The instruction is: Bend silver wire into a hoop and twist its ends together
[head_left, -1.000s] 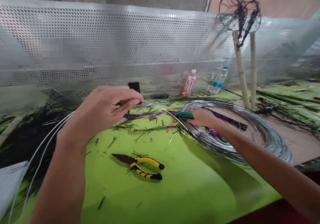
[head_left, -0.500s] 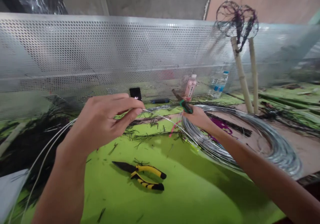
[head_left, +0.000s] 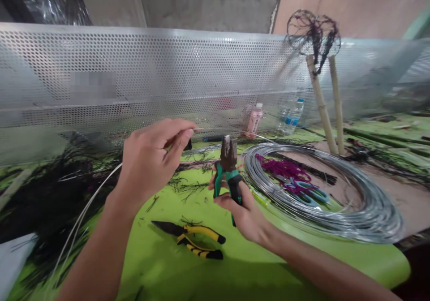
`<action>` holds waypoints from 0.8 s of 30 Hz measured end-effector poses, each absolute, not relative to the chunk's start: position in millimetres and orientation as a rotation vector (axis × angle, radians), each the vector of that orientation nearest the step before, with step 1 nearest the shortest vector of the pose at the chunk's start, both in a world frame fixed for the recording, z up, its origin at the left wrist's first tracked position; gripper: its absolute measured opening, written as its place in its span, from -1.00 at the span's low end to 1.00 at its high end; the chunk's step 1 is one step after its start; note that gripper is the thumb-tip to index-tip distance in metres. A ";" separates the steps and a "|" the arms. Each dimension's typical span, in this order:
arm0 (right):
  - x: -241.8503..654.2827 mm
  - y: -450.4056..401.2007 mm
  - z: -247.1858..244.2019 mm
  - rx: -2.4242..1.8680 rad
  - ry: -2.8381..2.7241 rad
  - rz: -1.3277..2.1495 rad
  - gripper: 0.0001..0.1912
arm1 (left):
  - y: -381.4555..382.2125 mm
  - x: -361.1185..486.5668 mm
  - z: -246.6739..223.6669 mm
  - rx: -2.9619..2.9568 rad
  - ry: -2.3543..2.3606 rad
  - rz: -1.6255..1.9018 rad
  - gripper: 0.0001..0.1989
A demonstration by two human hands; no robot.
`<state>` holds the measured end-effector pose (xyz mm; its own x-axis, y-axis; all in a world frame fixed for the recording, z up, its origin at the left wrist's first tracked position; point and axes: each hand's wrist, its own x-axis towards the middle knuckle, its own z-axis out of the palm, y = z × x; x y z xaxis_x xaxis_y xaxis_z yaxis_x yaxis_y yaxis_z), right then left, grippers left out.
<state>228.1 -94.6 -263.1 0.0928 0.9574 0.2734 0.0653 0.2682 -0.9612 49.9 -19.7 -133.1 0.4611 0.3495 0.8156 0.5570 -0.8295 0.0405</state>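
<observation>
Step in hand, as I judge it remotely: readying green pliers [head_left: 229, 154] for wire [head_left: 262, 136]. Left hand [head_left: 151, 160] pinches the wire, which runs toward the coil [head_left: 366, 218]; right hand [head_left: 248, 216] grips the pliers — jaws up, just below the wire. Next move calls for alignment.

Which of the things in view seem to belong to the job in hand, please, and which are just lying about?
Apparently in use:
- wire, pinched in the left hand
- green-handled pliers, in the right hand
- probably the metal coil

Seemingly lying about:
- yellow-handled pliers
- blue-handled scissors
- purple strands
- pink bottle
- blue-capped bottle
</observation>
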 end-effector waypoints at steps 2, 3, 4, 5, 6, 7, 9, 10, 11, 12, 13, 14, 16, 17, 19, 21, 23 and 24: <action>225.8 -88.1 -266.2 -1.106 -1.248 0.754 -0.64 | -22.1 52.0 -134.0 -2.467 -0.801 -1.315 -0.81; 226.3 -84.4 -267.2 -1.106 -1.238 0.688 -0.59 | -23.3 52.9 -134.5 -2.455 -0.807 -1.325 -0.81; 227.4 -80.9 -267.8 -1.103 -1.232 0.629 -0.54 | -24.3 53.6 -134.8 -2.443 -0.813 -1.329 -0.81; 228.6 -78.0 -268.2 -1.099 -1.230 0.577 -0.50 | -25.2 54.2 -135.1 -2.435 -0.816 -1.329 -0.81; 229.6 -75.6 -268.1 -1.095 -1.229 0.532 -0.46 | -26.0 54.8 -135.2 -2.435 -0.814 -1.323 -0.81; 230.2 -73.8 -267.7 -1.093 -1.229 0.493 -0.45 | -26.7 55.4 -135.2 -2.438 -0.805 -1.316 -0.81; 229.3 -71.3 -265.4 -1.091 -1.234 0.433 -0.45 | -28.2 56.8 -135.2 -2.443 -0.782 -1.306 -0.81; 227.9 -70.3 -263.6 -1.089 -1.238 0.409 -0.47 | -29.1 57.5 -135.3 -2.442 -0.774 -1.300 -0.81; 226.1 -69.2 -261.6 -1.088 -1.243 0.388 -0.49 | -30.3 58.2 -135.4 -2.435 -0.769 -1.297 -0.82; 224.0 -68.2 -259.3 -1.087 -1.248 0.369 -0.51 | -31.6 58.9 -135.6 -2.425 -0.768 -1.293 -0.82; 221.8 -67.2 -257.1 -1.085 -1.252 0.353 -0.53 | -33.0 59.5 -135.9 -2.414 -0.770 -1.291 -0.83; 219.7 -66.4 -254.9 -1.084 -1.256 0.339 -0.56 | -34.6 60.0 -136.2 -2.402 -0.776 -1.290 -0.83; 215.9 -65.5 -251.4 -1.082 -1.263 0.319 -0.62 | -38.1 60.4 -136.6 -2.363 -0.789 -1.294 -0.81; 214.2 -65.6 -250.2 -1.080 -1.265 0.314 -0.66 | -40.1 60.2 -136.6 -2.337 -0.794 -1.297 -0.80; 211.2 -66.5 -248.8 -1.073 -1.268 0.313 -0.70 | -44.2 59.4 -136.2 -2.295 -0.797 -1.283 -0.78; 208.6 -68.5 -248.4 -1.066 -1.267 0.326 -0.72 | -48.9 57.9 -135.4 -2.259 -0.798 -1.257 -0.76; 206.4 -71.1 -248.4 -1.060 -1.260 0.351 -0.71 | -53.8 56.3 -134.3 -2.228 -0.811 -1.233 -0.75; 205.4 -72.6 -248.2 -1.058 -1.255 0.367 -0.71 | -56.4 55.6 -133.7 -2.213 -0.818 -1.226 -0.75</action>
